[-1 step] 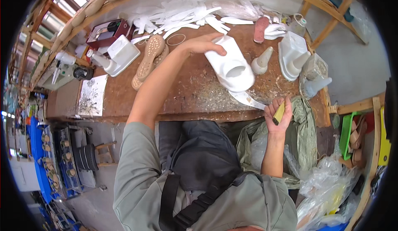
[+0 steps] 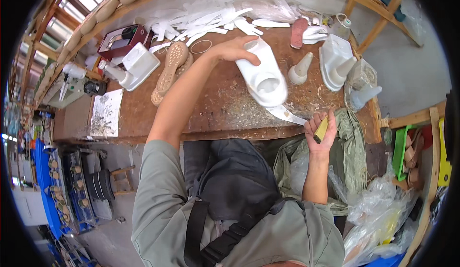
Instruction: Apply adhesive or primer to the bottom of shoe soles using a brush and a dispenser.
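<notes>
My left hand (image 2: 238, 51) grips the far end of a white plastic container (image 2: 258, 68), thumb on top. The container lies tilted toward me, with a round opening (image 2: 269, 85) near its front end. From under that end a white strip (image 2: 286, 115) runs to my right hand (image 2: 320, 132), whose curled fingers meet its end. A flat yellow stick (image 2: 321, 129) with a dark tip, possibly a brush, is also held in my right hand. Right of the container stands a pale cone-shaped cap (image 2: 301, 69).
Similar white containers with cone nozzles stand left (image 2: 140, 65) and right (image 2: 330, 58). Perforated beige soles (image 2: 171, 71) lie behind my left arm. White strips (image 2: 201, 23) pile along the back, near a reddish sole (image 2: 299, 33). A green plastic sack (image 2: 349, 156) hangs at the table's front edge.
The container's near end has swung slightly left, and its opening shows a little differently. Both hands keep their holds.
</notes>
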The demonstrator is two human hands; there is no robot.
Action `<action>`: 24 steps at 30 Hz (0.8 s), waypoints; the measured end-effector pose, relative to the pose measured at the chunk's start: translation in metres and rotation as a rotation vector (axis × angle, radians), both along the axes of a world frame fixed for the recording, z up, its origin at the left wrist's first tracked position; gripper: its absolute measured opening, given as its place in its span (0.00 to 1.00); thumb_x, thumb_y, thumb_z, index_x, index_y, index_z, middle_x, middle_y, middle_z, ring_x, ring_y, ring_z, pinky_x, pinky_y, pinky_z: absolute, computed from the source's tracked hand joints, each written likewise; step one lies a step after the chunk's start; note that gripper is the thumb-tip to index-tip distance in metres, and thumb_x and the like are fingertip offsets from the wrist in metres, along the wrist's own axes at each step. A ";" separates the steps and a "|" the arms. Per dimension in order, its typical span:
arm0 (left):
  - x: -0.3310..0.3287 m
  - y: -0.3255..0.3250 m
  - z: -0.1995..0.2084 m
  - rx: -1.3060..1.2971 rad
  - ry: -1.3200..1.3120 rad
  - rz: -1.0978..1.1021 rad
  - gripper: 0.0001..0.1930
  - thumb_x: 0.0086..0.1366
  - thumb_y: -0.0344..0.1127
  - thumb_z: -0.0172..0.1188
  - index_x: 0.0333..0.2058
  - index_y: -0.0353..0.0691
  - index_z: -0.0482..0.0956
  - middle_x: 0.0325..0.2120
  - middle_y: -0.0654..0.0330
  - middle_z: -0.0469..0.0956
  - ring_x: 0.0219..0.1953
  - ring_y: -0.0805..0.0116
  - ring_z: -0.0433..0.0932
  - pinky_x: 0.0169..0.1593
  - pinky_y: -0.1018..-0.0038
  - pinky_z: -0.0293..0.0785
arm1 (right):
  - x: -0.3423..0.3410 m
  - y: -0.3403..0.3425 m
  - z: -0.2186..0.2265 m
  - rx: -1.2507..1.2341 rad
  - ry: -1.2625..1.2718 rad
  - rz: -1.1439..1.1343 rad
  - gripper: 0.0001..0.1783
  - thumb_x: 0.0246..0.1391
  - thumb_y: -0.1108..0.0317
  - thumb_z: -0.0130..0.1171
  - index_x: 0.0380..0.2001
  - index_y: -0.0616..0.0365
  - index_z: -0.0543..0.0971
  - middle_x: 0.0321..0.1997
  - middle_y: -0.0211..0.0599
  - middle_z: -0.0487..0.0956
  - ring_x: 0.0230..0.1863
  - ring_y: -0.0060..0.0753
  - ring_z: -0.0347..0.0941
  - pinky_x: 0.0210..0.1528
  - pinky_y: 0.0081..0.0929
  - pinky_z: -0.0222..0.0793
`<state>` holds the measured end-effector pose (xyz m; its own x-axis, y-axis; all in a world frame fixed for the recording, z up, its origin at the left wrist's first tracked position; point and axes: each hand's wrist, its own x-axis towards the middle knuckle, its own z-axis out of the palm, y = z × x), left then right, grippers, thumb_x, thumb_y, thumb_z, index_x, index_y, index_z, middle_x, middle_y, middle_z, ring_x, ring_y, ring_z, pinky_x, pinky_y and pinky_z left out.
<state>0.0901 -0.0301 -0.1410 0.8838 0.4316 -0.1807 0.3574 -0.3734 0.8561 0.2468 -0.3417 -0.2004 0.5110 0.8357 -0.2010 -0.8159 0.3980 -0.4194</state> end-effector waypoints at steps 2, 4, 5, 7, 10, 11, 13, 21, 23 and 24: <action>0.011 0.014 0.000 0.537 0.199 -0.076 0.55 0.33 0.53 0.69 0.63 0.49 0.56 0.58 0.40 0.56 0.60 0.42 0.55 0.64 0.62 0.50 | -0.005 -0.002 0.003 -0.027 -0.025 0.003 0.20 0.63 0.54 0.42 0.21 0.53 0.67 0.13 0.23 0.55 0.11 0.19 0.45 0.14 0.21 0.45; 0.021 0.019 -0.010 0.659 0.207 -0.136 0.55 0.33 0.53 0.69 0.64 0.50 0.55 0.58 0.39 0.55 0.61 0.43 0.53 0.64 0.59 0.48 | -0.006 -0.010 -0.002 0.001 -0.039 -0.006 0.20 0.63 0.54 0.42 0.20 0.53 0.67 0.13 0.23 0.55 0.11 0.20 0.45 0.14 0.21 0.45; 0.018 0.023 -0.014 0.777 0.229 -0.183 0.56 0.32 0.52 0.69 0.64 0.50 0.54 0.58 0.39 0.55 0.62 0.43 0.51 0.65 0.56 0.46 | -0.009 -0.013 -0.004 0.029 -0.045 0.002 0.20 0.63 0.54 0.42 0.20 0.53 0.67 0.14 0.23 0.55 0.11 0.20 0.45 0.15 0.21 0.45; 0.005 0.037 -0.029 0.828 0.153 -0.152 0.56 0.34 0.55 0.69 0.64 0.49 0.53 0.61 0.37 0.51 0.65 0.42 0.46 0.65 0.54 0.43 | -0.021 -0.012 -0.004 -0.055 0.044 -0.051 0.18 0.62 0.55 0.42 0.22 0.52 0.67 0.15 0.23 0.57 0.13 0.20 0.47 0.16 0.21 0.44; -0.013 0.015 -0.035 0.756 0.009 0.019 0.51 0.42 0.56 0.66 0.64 0.44 0.53 0.61 0.36 0.51 0.64 0.43 0.49 0.65 0.58 0.48 | -0.034 -0.016 -0.003 -0.082 -0.023 -0.105 0.18 0.63 0.55 0.42 0.21 0.50 0.64 0.16 0.23 0.56 0.14 0.19 0.47 0.16 0.21 0.45; -0.026 0.003 -0.031 0.633 -0.050 0.100 0.48 0.46 0.56 0.64 0.63 0.43 0.54 0.61 0.36 0.52 0.64 0.44 0.52 0.64 0.60 0.50 | -0.037 -0.018 0.001 -0.113 -0.017 -0.137 0.18 0.63 0.56 0.42 0.20 0.50 0.63 0.16 0.23 0.56 0.14 0.19 0.46 0.16 0.21 0.44; -0.080 -0.003 -0.022 0.627 0.026 0.341 0.39 0.53 0.54 0.60 0.56 0.32 0.63 0.53 0.41 0.66 0.56 0.49 0.66 0.56 0.64 0.63 | -0.048 -0.019 0.009 -0.184 -0.014 -0.158 0.19 0.64 0.56 0.41 0.19 0.51 0.62 0.16 0.23 0.55 0.14 0.19 0.45 0.16 0.20 0.43; -0.216 0.053 -0.036 0.419 0.474 0.868 0.30 0.46 0.55 0.66 0.35 0.30 0.80 0.36 0.44 0.79 0.40 0.53 0.79 0.43 0.65 0.74 | -0.091 -0.004 0.012 -0.141 -0.490 0.042 0.12 0.62 0.61 0.46 0.28 0.55 0.71 0.22 0.28 0.70 0.22 0.20 0.63 0.23 0.18 0.58; -0.226 0.071 -0.061 0.388 0.442 0.856 0.30 0.44 0.52 0.68 0.36 0.28 0.79 0.36 0.44 0.79 0.39 0.55 0.80 0.42 0.66 0.74 | -0.102 0.011 0.011 -0.260 -0.786 0.015 0.11 0.61 0.63 0.49 0.37 0.60 0.74 0.26 0.31 0.74 0.25 0.19 0.67 0.27 0.16 0.61; -0.233 0.084 -0.065 0.359 0.428 0.845 0.30 0.42 0.50 0.70 0.36 0.27 0.79 0.35 0.44 0.79 0.38 0.56 0.80 0.41 0.66 0.75 | -0.107 0.017 0.009 -0.235 -0.836 0.100 0.14 0.60 0.63 0.51 0.42 0.62 0.74 0.27 0.31 0.75 0.25 0.18 0.67 0.29 0.16 0.61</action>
<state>-0.1426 0.0535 -0.2063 0.1549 0.9768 -0.1479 0.8743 -0.0659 0.4808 0.1398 -0.3251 -0.1916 0.4943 0.8686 0.0344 -0.2308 0.1692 -0.9582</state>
